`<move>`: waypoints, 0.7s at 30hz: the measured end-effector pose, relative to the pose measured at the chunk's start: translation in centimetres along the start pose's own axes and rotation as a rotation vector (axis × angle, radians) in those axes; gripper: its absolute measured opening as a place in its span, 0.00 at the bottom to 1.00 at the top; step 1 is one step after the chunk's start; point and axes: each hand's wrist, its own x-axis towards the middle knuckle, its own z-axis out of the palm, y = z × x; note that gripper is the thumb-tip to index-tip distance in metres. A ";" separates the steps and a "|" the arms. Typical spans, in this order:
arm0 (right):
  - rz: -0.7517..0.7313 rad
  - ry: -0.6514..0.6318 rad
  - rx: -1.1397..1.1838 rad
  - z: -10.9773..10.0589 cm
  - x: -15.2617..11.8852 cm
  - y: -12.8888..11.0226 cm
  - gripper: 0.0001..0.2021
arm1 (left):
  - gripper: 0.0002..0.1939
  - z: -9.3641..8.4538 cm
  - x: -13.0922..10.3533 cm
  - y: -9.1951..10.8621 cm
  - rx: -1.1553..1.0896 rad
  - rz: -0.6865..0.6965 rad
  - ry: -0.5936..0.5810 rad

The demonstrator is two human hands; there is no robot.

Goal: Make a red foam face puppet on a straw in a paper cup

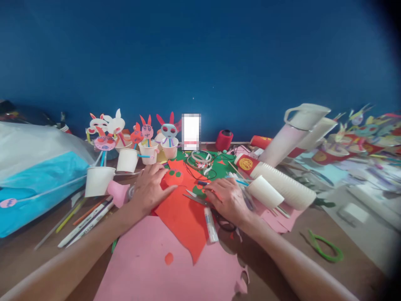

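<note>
Spreading left hand (151, 186) wide, gripping nothing visible, beside paper face (173, 179) on orange sheet (189, 223). Curling right hand (228, 196) by scissors (199, 201), not clearly showing any hold. Probably best keeping paper face flat, scissors clear.

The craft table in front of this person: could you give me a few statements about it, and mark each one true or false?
1. The left hand is beside the orange disc with green spots. True.
2. The scissors have their blades closed together. False: the blades are slightly apart.
3. The white tube is held in the left hand. False: it lies loose near the right hand.
4. The stack of paper cups lies on its side. True.
5. The green loop lies on the pink sheet. False: it lies to the right of that sheet, on the brown table.
</note>
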 end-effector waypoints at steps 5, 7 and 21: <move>0.497 -0.068 0.857 1.4 -0.1 -1.9 0.13 | 0.24 -1.6 -0.7 2.6 -0.078 0.124 0.133; 0.494 -0.108 1.051 1.9 -0.2 -2.4 0.14 | 0.24 -1.9 -1.2 3.5 -0.099 0.158 0.143; 0.533 -0.082 1.067 1.7 -0.3 -2.6 0.13 | 0.17 -2.7 -1.2 4.7 -1.124 -0.493 -0.261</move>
